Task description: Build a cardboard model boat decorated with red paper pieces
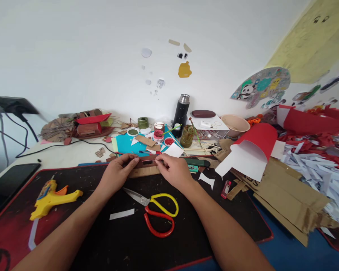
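Observation:
Both hands meet at the far middle of the dark mat, around a small reddish-brown strip with a dark slot in it. My left hand pinches its left end, and the fingers of my right hand close on its right end. Just below the strip lies a piece of tan cardboard, partly covered by the hands. Scissors with one yellow and one red handle rest nearer on the mat, blades partly apart. A white paper strip lies to their left.
A yellow glue gun lies at the left, beside a phone. Paint pots, a jar and a black thermos stand behind the hands. At right are a red paper tube, cardboard and paper scraps.

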`<state>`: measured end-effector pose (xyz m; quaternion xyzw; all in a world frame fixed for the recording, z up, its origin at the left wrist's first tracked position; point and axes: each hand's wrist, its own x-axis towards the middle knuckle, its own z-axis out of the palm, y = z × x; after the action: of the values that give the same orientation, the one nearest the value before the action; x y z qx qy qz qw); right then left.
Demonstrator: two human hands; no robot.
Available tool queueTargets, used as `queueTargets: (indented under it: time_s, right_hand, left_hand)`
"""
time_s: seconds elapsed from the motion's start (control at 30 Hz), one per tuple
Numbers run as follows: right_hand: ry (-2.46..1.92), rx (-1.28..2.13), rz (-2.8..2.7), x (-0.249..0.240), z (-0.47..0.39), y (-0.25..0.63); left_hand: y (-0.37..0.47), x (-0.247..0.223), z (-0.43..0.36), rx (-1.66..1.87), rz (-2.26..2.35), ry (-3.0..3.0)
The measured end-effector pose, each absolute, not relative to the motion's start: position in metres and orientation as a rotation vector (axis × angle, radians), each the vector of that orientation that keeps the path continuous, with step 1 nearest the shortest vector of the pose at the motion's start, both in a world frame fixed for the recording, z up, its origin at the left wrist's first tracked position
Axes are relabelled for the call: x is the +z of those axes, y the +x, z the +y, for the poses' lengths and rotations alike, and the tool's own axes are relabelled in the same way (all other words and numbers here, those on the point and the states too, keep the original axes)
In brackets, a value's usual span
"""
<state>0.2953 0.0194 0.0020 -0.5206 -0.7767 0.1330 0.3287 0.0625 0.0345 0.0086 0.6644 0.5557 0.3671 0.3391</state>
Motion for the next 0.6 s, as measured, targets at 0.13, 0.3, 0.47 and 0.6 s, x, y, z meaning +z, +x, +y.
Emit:
queueTargets:
  time_s: [0.13,0.3,0.47,0.6]
  right_hand:
    - [-1.308,0.485,-1.873,0.002,0.019,0.294]
    - [-1.232,0.804,-1.637,0.002,0.02,0.291]
    - [-1.209,1.043,-1.549,0.004,0.02,0.29]
    - [-1.231,1.008,-1.605,0.005,0.018,0.289]
  left_hand:
    - [0.057,0.01,0.037,0.947,1.495,1.731]
    - [0.044,0.012,0.044,0.886,1.595,1.735]
    - [0.035,0.012,0.048,0.927,1.656,1.831]
    - [0.04,0.021,0.038,1.236,1.609,2.241]
